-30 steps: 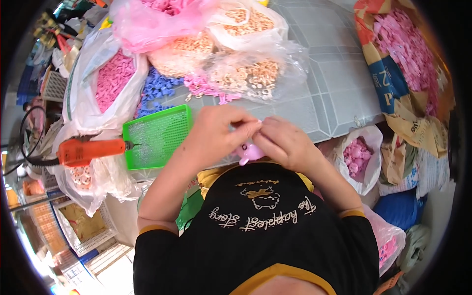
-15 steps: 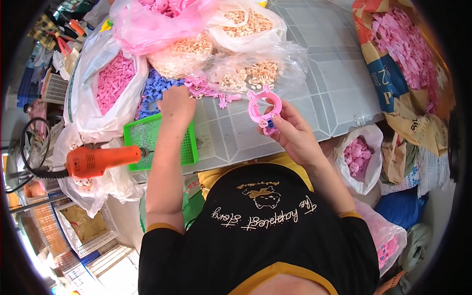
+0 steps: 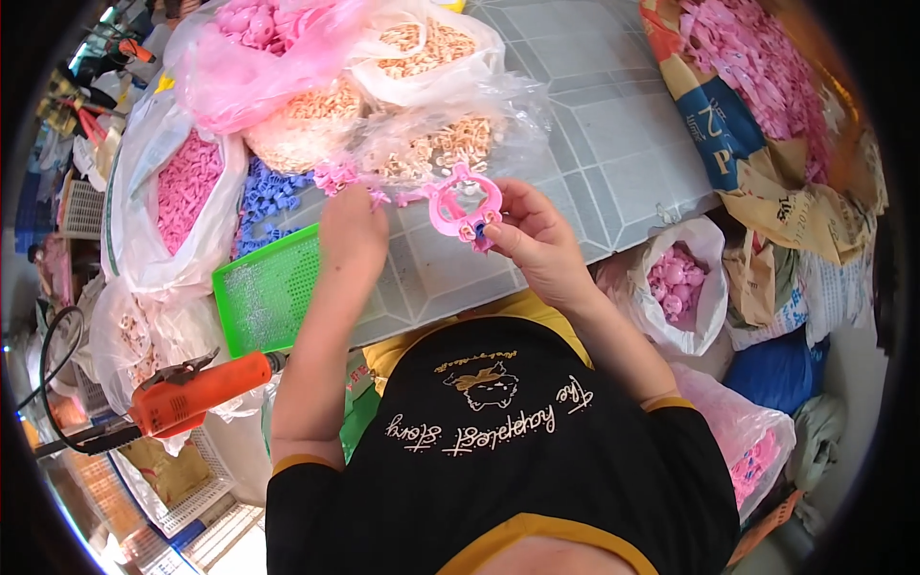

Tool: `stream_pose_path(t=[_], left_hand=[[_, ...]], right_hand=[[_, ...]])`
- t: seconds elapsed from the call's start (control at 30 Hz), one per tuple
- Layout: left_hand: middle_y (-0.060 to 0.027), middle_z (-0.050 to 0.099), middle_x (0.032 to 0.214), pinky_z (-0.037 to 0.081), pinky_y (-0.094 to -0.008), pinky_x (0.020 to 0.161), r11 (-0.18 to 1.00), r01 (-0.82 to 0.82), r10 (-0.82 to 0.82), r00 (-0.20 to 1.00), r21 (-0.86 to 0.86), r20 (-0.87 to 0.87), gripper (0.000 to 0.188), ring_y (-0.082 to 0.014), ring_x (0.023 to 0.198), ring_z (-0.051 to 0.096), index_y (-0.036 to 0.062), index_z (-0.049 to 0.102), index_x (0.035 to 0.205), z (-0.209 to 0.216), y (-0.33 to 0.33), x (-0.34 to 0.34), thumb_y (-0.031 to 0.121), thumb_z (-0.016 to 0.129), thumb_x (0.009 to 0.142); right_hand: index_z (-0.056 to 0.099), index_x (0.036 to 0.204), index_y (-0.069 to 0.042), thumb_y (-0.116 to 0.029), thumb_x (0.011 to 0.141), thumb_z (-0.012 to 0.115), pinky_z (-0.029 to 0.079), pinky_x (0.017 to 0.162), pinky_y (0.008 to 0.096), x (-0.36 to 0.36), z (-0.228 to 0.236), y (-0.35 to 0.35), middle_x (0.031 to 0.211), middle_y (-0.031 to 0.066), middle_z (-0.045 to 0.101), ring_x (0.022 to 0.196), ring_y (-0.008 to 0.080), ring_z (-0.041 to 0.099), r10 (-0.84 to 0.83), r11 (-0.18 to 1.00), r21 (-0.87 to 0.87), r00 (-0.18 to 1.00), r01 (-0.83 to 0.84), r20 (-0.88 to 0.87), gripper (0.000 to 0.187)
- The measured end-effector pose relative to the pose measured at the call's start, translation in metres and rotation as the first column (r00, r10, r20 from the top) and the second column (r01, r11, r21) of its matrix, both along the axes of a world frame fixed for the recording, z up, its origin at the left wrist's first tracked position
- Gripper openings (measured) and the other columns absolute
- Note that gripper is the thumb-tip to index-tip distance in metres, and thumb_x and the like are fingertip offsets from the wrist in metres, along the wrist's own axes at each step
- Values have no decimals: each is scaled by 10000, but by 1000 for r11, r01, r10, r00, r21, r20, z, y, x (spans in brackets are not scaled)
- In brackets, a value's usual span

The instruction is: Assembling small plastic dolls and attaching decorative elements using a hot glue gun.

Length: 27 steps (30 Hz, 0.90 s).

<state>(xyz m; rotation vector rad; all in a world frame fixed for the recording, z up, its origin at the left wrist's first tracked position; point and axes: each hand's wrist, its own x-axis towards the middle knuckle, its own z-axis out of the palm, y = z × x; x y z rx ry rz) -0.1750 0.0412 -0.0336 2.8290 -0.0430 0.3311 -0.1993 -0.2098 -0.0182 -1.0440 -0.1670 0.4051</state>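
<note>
Bags of pink and tan bits, silvery pieces in a green tray. Pink ring with a blue bit, pinched by right hand above the table; can't tell if left hand grips anything.

White script and a smaller gold line stand upside down on the black fabric T-shirt at the near edge of the grey tile-patterned tabletop. Right of the tabletop, the brown paper sack with a blue band bears pale letters and dark print.
</note>
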Motion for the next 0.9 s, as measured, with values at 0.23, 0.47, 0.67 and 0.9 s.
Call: stream_pose_path(t=[0.23, 0.47, 0.67, 0.9], left_hand=[[-156, 709, 934, 521, -357, 761, 877, 63, -29, 997, -477, 77, 190, -287, 813, 673, 28, 696, 1069, 68, -20, -26, 146, 644, 929], [-79, 718, 955, 501, -288, 779, 603, 442, -395, 889, -664, 233, 200, -182, 860, 647, 9, 730, 1010, 88, -45, -47, -45, 726, 818], [-75, 723, 911, 506, -291, 777, 590, 431, -383, 894, -683, 233, 177, -186, 875, 649, 15, 749, 944, 85, -49, -47, -53, 750, 781], [-83, 724, 909, 513, -295, 759, 618, 440, -393, 891, -651, 229, 164, -192, 856, 655, 13, 753, 936, 86, -48, -46, -49, 749, 784]], right_hand=[[627, 1217, -28, -7, 939, 611, 528, 861, 314, -1, 1, -7, 1070, 102, 647, 976, 193, 644, -3, 887, -376, 816, 269, 578, 279], [739, 1102, -73, 6, 750, 664, 545, 965, 493, -4, 10, -6, 1076, 147, 652, 1011, 327, 664, 148, 797, -308, 327, 519, 933, 369], [747, 1071, -51, -37, 754, 690, 555, 952, 480, -6, 18, -5, 1072, 149, 651, 1005, 325, 668, 187, 787, -310, 273, 534, 944, 322], [752, 1073, -36, -40, 739, 702, 558, 952, 468, -6, 17, -7, 1075, 139, 644, 997, 297, 670, 220, 779, -318, 239, 540, 946, 337]])
